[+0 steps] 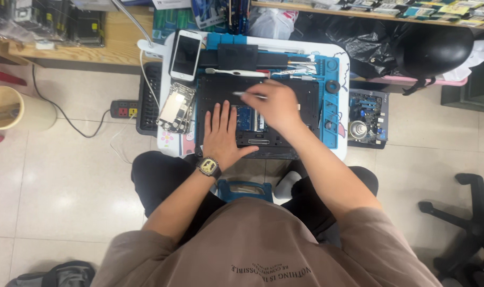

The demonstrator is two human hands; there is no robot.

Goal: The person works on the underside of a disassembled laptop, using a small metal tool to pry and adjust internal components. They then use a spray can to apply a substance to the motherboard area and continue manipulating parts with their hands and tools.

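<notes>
Black laptop base [284,93] fills mid-frame on the blue mat [331,114]; left hand [223,133] lies flat and spread on it, right hand [276,103] pinches a thin tool [247,94]. Mat edges sit crowded.

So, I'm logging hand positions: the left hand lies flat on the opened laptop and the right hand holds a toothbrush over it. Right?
Not quite. The head view shows the left hand flat on the opened laptop, but the right hand holds a thin metal tool, not a toothbrush. The toothbrush lies untouched on the mat above the laptop.
</notes>
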